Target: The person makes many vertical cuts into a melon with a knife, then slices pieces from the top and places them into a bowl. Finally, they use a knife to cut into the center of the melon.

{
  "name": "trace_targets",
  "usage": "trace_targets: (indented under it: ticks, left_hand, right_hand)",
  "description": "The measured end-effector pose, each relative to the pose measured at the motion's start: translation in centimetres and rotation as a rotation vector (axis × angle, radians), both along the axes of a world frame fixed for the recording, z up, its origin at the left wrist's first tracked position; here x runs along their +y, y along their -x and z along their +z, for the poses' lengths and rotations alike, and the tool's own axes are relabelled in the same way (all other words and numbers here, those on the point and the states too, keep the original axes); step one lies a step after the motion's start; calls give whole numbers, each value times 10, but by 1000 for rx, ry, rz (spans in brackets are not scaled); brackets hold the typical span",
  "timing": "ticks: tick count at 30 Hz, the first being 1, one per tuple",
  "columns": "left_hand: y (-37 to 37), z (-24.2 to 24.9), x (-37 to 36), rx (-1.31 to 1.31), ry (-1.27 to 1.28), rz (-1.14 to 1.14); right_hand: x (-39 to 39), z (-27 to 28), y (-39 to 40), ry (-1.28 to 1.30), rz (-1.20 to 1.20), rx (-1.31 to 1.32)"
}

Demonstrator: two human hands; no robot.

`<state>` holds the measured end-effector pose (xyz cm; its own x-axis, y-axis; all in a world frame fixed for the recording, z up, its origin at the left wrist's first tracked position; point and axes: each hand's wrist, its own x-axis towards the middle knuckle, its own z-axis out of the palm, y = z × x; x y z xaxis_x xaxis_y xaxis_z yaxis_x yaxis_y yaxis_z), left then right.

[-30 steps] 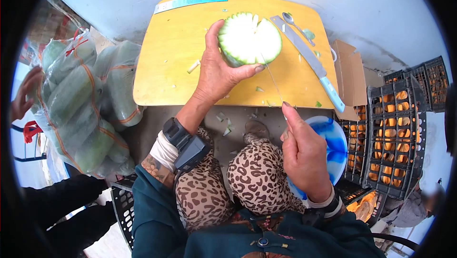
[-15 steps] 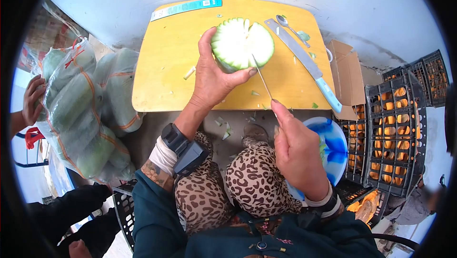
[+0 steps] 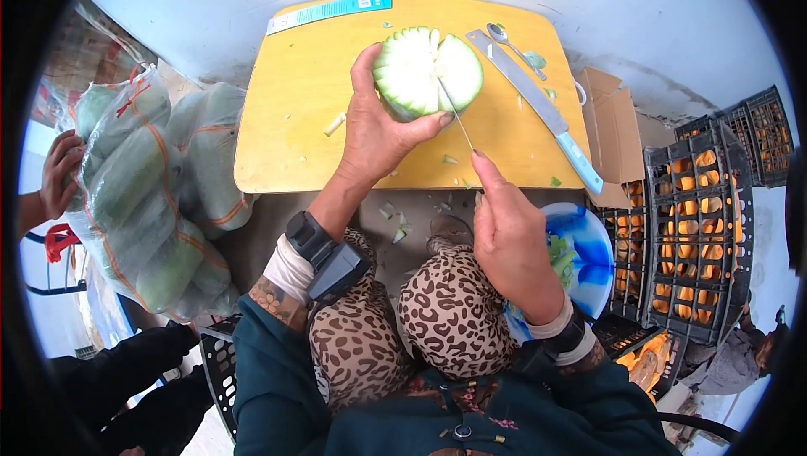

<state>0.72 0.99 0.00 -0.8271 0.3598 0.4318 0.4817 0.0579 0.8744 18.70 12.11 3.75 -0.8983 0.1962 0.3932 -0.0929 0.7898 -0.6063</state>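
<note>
Open tabletop (image 3: 303, 120) lies left of melon (image 3: 427, 76).

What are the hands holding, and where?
The left hand holds the melon around its side, thumb at the near edge. The right hand holds the small knife by its handle end.

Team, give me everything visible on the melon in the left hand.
The melon is a cut, roundish piece, green at its lower side, with a broad whitish face turned up. The rim is scalloped along the left and top; the right part is smoother and pale green. Grooves or cuts run near the middle. The left hand grips it from the left, thumb along the lower edge. A thin blade from the right hand meets the face. Whether it rests on the yellow table is unclear.
</note>
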Motion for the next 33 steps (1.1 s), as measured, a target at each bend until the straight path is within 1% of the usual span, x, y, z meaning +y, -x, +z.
trace_targets:
  ticks: [2,5,8,11,14,17,20,23,26,29,32,33]
  left_hand:
    - [0,1,0,-27,-13,-7]
    - [1,5,0,-46,9,13]
    - [3,2,2,-70,-23,16]
    - [5,-1,-2,-9,68,18]
    - [6,-5,-4,-44,13,2]
    - [10,-12,-4,-48,-9,-2]
    - [9,-10,-4,-60,-16,-16]
    - [9,-11,-4,-55,-21,-32]
    - [10,-9,-3,-37,-9,-61]
    - [15,-12,-5,-102,-55,-63]
    - [17,-12,-8,-155,-90,-111]
    - [16,-12,-9,-146,-71,-105]
  right_hand:
    - [1,-4,3,-20,3,61]
    - [3,3,7,-39,-16,-12]
    - [3,6,9,29,-19,-31]
    - [1,12,2,67,-1,-106]
    - [-1,13,-2,-1,0,-71]
    - [-3,23,-13,36,-11,-166]
    - [0,16,-24,21,15,-88]
    - [-2,26,-31,42,-27,-218]
    - [2,31,-38,51,-3,-205]
    - [5,49,-48,40,-5,-344]
    - [7,44,-58,81,28,-303]
    - [6,43,-56,69,16,-254]
